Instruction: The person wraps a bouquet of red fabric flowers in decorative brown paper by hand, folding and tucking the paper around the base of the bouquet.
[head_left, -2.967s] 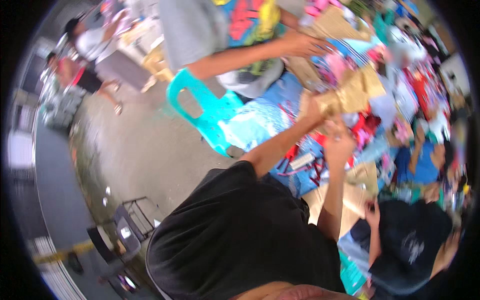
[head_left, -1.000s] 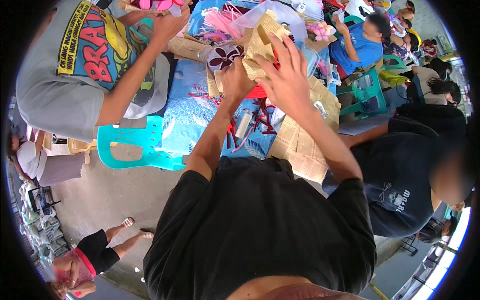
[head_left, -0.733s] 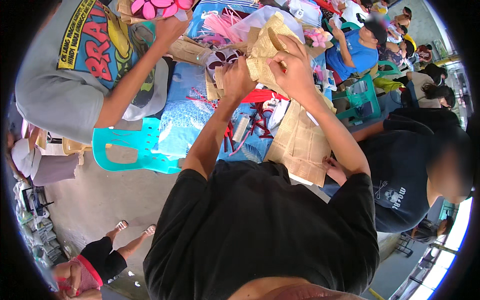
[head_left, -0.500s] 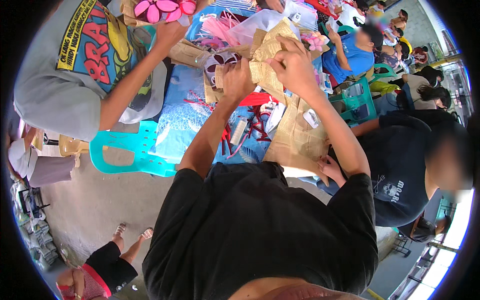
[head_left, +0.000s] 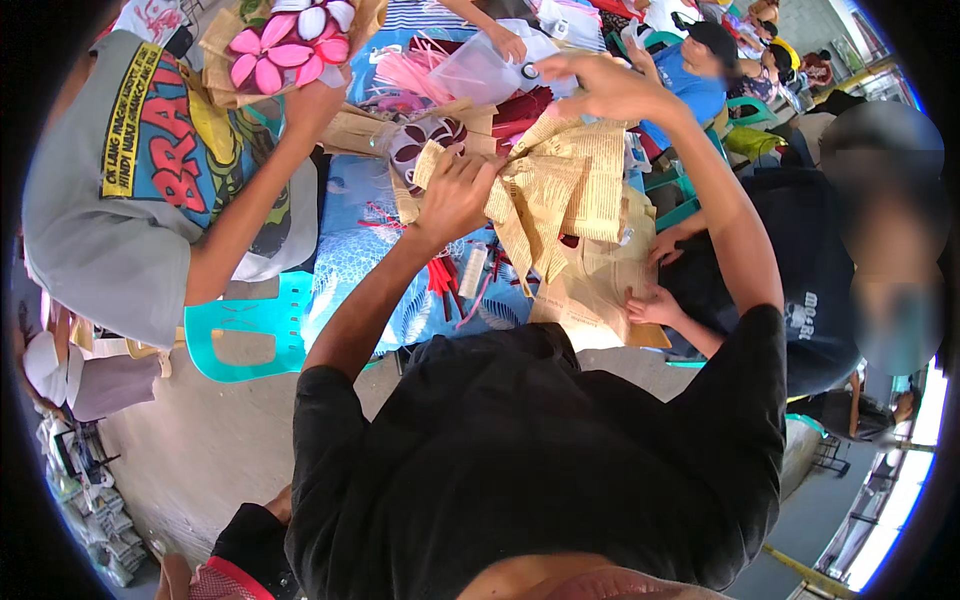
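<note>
The left hand [head_left: 460,195], in the middle of the upper half of the frame, is grasping a crumpled brown paper wrap printed like newsprint [head_left: 545,190], its fingers closed on the gathered left end. The paper spreads to the right of that hand above the worktop [head_left: 345,190], which is covered in blue patterned cloth, and its loose folds hang toward the lower edge of the frame. The right hand [head_left: 605,90] is at the upper edge of the paper, its fingers stretched toward the left of the frame; I cannot tell whether they grip the paper. Just left of the wrap lies a flower with dark maroon petals [head_left: 420,150], partly ringed by brown paper. Below the left hand are a white cylinder [head_left: 473,270] and a bunch of thin red strips [head_left: 443,278]. Right of these, a flat brown paper sheet [head_left: 580,300] lies under the hand of a co-worker in a dark shirt [head_left: 655,305]. At upper left, a co-worker in a grey shirt [head_left: 100,230] holds a pink-petalled bouquet [head_left: 275,50], with a turquoise plastic chair [head_left: 205,340] below.
</note>
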